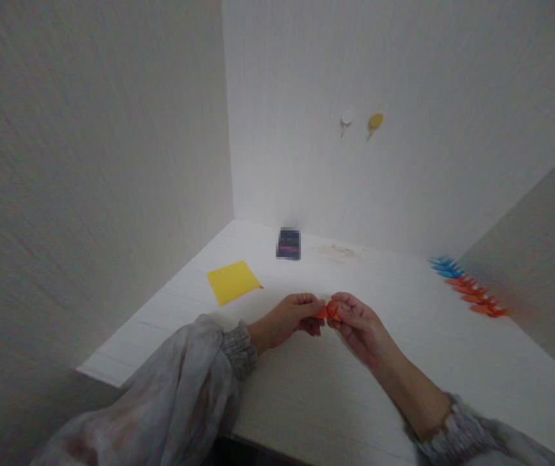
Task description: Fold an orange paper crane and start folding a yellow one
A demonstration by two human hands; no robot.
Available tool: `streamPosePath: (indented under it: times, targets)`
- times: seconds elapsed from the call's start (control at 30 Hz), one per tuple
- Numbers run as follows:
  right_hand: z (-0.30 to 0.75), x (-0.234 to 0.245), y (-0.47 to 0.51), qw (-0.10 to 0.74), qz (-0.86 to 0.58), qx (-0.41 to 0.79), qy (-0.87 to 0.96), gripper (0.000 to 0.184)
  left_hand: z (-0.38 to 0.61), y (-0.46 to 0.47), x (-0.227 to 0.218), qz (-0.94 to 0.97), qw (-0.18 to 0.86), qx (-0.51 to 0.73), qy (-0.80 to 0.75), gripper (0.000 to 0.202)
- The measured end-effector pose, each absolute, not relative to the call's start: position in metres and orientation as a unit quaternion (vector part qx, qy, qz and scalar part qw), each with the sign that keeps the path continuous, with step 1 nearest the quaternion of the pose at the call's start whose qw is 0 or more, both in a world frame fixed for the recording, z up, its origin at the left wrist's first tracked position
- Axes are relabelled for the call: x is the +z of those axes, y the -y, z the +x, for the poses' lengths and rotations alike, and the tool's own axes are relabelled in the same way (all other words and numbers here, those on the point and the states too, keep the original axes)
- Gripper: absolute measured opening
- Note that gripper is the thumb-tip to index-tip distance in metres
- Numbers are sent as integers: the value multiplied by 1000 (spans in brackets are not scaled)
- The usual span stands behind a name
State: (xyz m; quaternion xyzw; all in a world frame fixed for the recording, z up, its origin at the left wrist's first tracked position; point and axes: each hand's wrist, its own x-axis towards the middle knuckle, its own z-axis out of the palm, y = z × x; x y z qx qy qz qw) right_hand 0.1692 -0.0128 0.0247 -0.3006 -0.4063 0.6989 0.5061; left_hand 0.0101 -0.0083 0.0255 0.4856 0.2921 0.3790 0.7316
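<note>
Between both hands, above the white table, is a small folded piece of orange paper. My left hand, with a ring on one finger, pinches its left end. Thumb and fingers of my right hand close on its right side. The fingers cover much of the paper, so its full shape is hidden. To the left of my left hand lies a yellow square of paper, with a tiny orange-red bit at its right corner.
Along the right edge of the table stands a row of folded blue paper pieces and orange paper pieces. A dark blurred object sits by the back wall. A white hook and a yellow hook are on that wall.
</note>
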Motion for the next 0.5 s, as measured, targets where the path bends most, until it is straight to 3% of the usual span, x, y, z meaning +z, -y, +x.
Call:
streamPosePath:
  times: [0.1,0.3,0.5]
  targets:
    - [170,24,11,513,-294,700,401,21,10,7,26,481,725,394,-295,31]
    - [169,21,10,514,-299,704,387,19,12,6,21,537,655,431,-313,53]
    - [167,18,11,496,-304,713,392,17,14,4,13,554,620,461,-312,49]
